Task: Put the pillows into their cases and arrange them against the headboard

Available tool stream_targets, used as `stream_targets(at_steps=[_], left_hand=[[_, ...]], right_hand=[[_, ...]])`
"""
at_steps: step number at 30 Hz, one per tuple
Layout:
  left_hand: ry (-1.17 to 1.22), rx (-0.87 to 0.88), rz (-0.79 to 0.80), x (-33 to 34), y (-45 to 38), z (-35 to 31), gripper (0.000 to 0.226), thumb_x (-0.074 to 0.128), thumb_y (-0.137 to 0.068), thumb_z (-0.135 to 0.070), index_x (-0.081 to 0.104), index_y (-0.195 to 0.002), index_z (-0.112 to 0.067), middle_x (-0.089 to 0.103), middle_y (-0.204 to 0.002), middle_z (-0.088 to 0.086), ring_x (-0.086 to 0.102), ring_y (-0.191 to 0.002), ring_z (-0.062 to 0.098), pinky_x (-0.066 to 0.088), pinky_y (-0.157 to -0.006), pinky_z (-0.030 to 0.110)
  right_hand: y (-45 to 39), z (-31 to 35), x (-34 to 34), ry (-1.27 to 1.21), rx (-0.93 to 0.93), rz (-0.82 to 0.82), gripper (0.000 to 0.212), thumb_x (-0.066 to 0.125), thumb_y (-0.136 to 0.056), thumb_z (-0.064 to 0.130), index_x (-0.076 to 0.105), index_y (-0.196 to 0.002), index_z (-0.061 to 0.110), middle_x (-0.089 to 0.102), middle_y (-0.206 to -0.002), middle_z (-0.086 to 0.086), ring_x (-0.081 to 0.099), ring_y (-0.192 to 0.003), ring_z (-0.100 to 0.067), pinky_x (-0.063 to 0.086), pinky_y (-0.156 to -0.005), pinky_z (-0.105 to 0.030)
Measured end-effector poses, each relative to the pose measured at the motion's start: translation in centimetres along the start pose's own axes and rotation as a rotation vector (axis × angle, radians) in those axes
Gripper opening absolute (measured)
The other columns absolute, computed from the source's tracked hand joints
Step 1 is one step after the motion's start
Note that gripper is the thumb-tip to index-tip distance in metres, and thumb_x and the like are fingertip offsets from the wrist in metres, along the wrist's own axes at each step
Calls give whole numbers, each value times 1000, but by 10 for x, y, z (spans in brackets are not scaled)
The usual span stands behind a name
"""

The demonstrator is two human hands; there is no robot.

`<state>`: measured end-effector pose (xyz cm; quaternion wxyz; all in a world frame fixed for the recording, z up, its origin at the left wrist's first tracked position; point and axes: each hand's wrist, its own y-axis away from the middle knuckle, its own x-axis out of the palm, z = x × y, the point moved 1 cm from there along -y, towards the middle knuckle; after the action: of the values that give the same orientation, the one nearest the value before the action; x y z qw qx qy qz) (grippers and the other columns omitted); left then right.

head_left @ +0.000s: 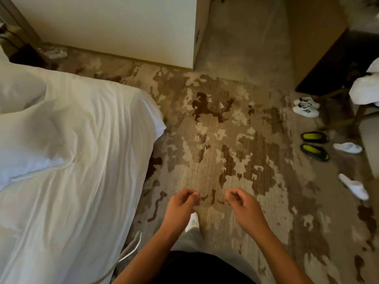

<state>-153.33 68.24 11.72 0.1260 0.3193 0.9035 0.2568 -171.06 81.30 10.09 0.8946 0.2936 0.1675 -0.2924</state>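
A bed (86,181) with a rumpled white cover fills the left side. A white pillow (22,128) lies on it at the far left edge, partly cut off by the frame. My left hand (181,206) and my right hand (241,203) hang side by side over the carpet, right of the bed and apart from it. Both have their fingers curled in with nothing in them. No headboard and no loose pillowcase show in this view.
Patterned brown and beige carpet (215,128) covers the floor. A white wall corner (190,33) stands ahead. At the right lie white sneakers (306,108), dark shoes with green insoles (314,144) and white slippers (352,186). White cloth (365,87) is draped over a wooden stand.
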Motion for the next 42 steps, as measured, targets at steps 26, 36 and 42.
stream_targets(at_steps=[26, 36, 42], left_hand=[[243, -89, -580, -78, -547, -358, 18, 60, -95, -38, 75, -90, -29, 77, -88, 1, 72, -74, 14, 54, -60, 27], [468, -97, -703, -231, -766, -474, 19, 60, -101, -29, 75, -98, -18, 78, -91, 2, 74, -91, 19, 61, -79, 34], [440, -7, -704, -329, -882, -572, 17, 58, -102, -30, 73, -104, -22, 78, -96, -3, 73, -91, 8, 59, -83, 31]], right_hand=[[-727, 388, -14, 214, -326, 552, 15, 60, -100, 42, 72, -98, 33, 74, -93, 12, 69, -90, -2, 55, -78, -23], [-935, 560, 90, 342, -404, 640, 11, 62, -100, 41, 71, -95, 36, 75, -91, 18, 70, -85, 1, 53, -73, -21], [-1046, 641, 132, 415, -365, 660, 9, 64, -98, 39, 72, -94, 36, 75, -89, 16, 70, -85, 1, 55, -75, -24]])
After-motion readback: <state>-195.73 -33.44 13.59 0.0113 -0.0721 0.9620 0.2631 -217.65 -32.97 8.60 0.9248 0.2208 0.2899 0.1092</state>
